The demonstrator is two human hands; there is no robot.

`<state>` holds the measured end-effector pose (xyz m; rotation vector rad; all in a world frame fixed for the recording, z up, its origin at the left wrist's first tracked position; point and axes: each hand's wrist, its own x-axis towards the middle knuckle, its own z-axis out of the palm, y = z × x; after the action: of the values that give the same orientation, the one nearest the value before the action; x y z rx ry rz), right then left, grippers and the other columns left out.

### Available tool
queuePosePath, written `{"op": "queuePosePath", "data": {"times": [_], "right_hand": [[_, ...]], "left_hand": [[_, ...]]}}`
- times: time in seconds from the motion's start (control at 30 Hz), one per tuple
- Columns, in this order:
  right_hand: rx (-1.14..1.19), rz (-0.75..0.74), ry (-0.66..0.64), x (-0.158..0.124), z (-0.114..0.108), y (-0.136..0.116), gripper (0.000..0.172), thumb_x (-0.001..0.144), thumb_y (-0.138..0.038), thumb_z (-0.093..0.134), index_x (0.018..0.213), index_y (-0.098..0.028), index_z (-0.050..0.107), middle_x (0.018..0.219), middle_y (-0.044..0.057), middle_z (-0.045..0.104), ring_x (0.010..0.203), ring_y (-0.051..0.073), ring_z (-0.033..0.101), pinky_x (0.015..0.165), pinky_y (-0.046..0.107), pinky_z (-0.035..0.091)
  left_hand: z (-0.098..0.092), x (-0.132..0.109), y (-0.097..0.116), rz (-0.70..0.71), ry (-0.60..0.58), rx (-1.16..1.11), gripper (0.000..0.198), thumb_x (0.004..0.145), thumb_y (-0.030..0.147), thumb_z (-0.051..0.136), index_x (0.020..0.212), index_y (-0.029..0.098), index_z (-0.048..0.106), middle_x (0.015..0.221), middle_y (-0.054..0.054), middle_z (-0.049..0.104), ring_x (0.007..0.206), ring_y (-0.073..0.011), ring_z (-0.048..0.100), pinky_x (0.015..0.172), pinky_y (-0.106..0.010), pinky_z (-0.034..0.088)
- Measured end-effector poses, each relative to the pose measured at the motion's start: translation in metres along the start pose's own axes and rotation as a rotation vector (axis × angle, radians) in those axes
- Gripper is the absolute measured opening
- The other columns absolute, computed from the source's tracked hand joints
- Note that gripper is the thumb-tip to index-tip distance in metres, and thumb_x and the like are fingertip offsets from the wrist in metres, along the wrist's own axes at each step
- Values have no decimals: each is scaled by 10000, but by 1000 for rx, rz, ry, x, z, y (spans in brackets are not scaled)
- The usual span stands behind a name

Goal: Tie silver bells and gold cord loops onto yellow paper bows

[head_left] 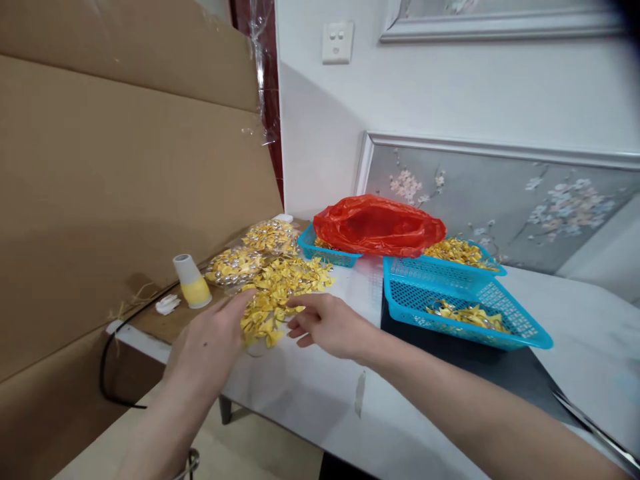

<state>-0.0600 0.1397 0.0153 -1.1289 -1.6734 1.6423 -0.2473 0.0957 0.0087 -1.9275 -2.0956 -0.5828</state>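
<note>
On the white bench (310, 393), a loose heap of small yellow folded paper pieces (280, 293) lies near the front left edge, with both hands at its near end. No writing or label can be read on anything in view. The pieces are bright yellow, crumpled and small, some with a silvery glint; the heap is longer than it is wide and runs from the hands away toward the back right, ending near the baskets.

The left hand (210, 347) lies palm down at the heap's near left side, its fingers stretched out and touching the pieces, not closed on anything that can be seen. The right hand (327, 325) reaches in from the right, fingers loosely curled and spread, the tips at the heap's edge; whether they pinch a piece cannot be told.

Behind the heap lie two clear bags (253, 253) of similar yellow and silver pieces. An upturned cup (192, 281) with a yellow band stands to the left, beside a cardboard sheet (125, 167). To the right a blue basket (465, 303) holds a few yellow pieces, and a red plastic bag (380, 227) rests on another basket behind.
</note>
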Motion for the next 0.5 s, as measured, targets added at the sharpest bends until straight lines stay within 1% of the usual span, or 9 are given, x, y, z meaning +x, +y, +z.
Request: {"op": "queuePosePath", "data": {"times": [0.03, 0.1, 0.17, 0.2, 0.27, 0.3, 0.37, 0.43, 0.5], "right_hand": [[-19, 3, 6, -6, -6, -1, 218, 975, -138, 512, 1172, -132, 606, 923, 45, 668, 777, 137, 672, 726, 301, 572], [-42, 5, 14, -21, -19, -2, 280, 969, -58, 427, 1153, -127, 625, 859, 45, 669, 736, 114, 680, 714, 259, 567], [-58, 1, 0, -41, -31, 1, 303, 960, -51, 401, 1129, -130, 640, 858, 50, 676, 731, 108, 691, 700, 234, 566], [-66, -4, -17, -53, -36, 3, 294, 958, -62, 406, 1108, -129, 650, 857, 51, 680, 728, 109, 694, 690, 227, 565], [-84, -18, -59, -79, -44, 10, 259, 958, -104, 433, 1062, -126, 669, 842, 54, 692, 714, 118, 695, 669, 225, 561], [-98, -26, -77, -93, -46, 14, 243, 955, -131, 453, 1045, -128, 679, 835, 56, 698, 709, 123, 694, 667, 226, 559], [-147, -47, -112, -120, -51, 21, 240, 956, -210, 477, 1057, -142, 684, 848, 65, 714, 749, 145, 702, 690, 232, 558], [-207, -59, -125, -145, -55, 27, 279, 951, -268, 474, 1083, -145, 687, 871, 88, 729, 789, 172, 715, 713, 242, 560], [-275, -91, -104, -167, -61, 29, 314, 935, -276, 457, 1091, -143, 695, 891, 110, 741, 806, 193, 729, 696, 231, 560]], "left_hand": [[-1, -6, -2, -5, 63, -9, 432, 917, 180, 354, 1233, 154, 647, 1170, -151, 739, 968, -331, 718, 782, -422, 548], [0, -22, -7, -36, 191, -19, 428, 935, 287, 355, 1200, 122, 648, 1171, -167, 732, 988, -328, 712, 794, -416, 551], [7, -42, -9, -55, 276, -28, 430, 940, 367, 357, 1135, 142, 666, 1059, -148, 769, 877, -322, 741, 715, -411, 565], [13, -51, -8, -4, 283, -62, 407, 935, 388, 385, 1089, 156, 682, 1000, -125, 787, 826, -305, 753, 705, -392, 575], [29, -66, -3, 139, 191, -115, 368, 938, 384, 404, 992, 190, 713, 960, -88, 801, 812, -273, 763, 707, -355, 592], [38, -71, 2, 175, 167, -119, 371, 947, 356, 389, 968, 196, 724, 961, -85, 803, 819, -264, 763, 709, -346, 599], [54, -74, 14, 257, 106, -104, 390, 957, 311, 369, 1000, 185, 735, 1044, -102, 788, 941, -257, 746, 797, -342, 602], [66, -71, 26, 276, 101, -83, 412, 953, 290, 358, 1025, 153, 739, 1092, -139, 772, 1010, -280, 725, 861, -381, 593], [73, -65, 34, 266, 108, -61, 423, 946, 280, 358, 1050, 114, 733, 1125, -181, 754, 1035, -313, 711, 895, -431, 580]]}}
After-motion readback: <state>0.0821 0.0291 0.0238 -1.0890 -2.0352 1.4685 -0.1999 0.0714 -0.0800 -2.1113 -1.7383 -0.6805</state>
